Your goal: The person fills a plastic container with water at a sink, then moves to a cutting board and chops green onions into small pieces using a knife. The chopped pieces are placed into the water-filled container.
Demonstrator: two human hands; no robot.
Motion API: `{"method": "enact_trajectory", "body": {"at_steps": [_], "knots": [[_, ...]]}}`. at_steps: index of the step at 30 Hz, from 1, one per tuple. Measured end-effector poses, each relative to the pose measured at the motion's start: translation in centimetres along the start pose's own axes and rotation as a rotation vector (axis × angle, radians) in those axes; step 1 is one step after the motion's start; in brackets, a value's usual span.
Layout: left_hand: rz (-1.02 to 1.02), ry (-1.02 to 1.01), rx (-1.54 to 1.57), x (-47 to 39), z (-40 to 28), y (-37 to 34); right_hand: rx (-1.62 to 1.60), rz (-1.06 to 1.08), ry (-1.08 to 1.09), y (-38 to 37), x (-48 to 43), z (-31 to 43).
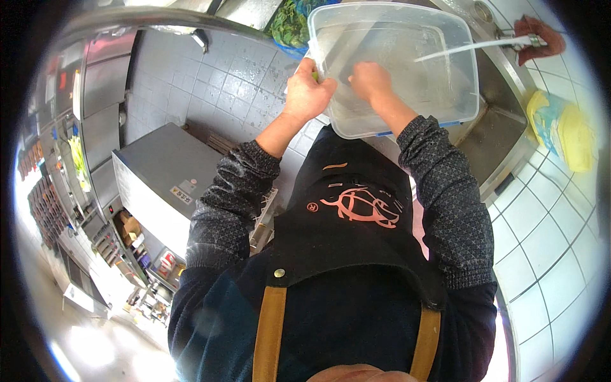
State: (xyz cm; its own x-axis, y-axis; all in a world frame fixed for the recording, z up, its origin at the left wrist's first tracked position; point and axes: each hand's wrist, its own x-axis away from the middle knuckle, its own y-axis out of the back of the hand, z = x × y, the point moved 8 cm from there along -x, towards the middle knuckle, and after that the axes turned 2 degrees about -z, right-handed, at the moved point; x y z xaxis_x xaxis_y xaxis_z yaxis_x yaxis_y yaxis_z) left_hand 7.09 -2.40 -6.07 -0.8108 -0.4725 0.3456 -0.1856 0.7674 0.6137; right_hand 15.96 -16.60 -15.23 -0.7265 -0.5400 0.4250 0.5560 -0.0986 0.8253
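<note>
A translucent plastic storage box (463, 95) rests tilted over the sink (496, 138), its open side facing me. My left hand (310, 93) is closed around the box's left rim, with a small green spot showing by the fingers. Inside the box is my right hand (373, 82), curled into a fist and slightly blurred; whether it holds anything is hidden. From the faucet (522, 42) at the right, a stream of water (458, 50) runs into the box. Blue latches (444, 124) show along its near edge.
Leafy greens (290, 26) in a blue bag lie beyond the box. A dark red cloth (549, 40) hangs by the faucet, and a yellow and blue packet (563, 131) lies against the tiled wall. Left of me stands a grey-topped cabinet (167, 157) on the wet tiled floor (229, 86).
</note>
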Motion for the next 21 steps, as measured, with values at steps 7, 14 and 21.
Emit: {"method": "enact_trajectory", "body": {"at_steps": [7,14,21], "knots": [[0.022,0.013,0.106,0.0,-0.2,0.2,0.060,-0.030,-0.082,0.5,-1.1,-2.0],[0.041,-0.005,0.105,-0.1,-0.4,0.3,0.036,-0.142,0.027,-0.6,-0.4,-1.2],[0.047,0.007,0.146,-0.1,-0.1,0.0,0.086,-0.108,0.097,-1.1,-0.7,-1.3]]}}
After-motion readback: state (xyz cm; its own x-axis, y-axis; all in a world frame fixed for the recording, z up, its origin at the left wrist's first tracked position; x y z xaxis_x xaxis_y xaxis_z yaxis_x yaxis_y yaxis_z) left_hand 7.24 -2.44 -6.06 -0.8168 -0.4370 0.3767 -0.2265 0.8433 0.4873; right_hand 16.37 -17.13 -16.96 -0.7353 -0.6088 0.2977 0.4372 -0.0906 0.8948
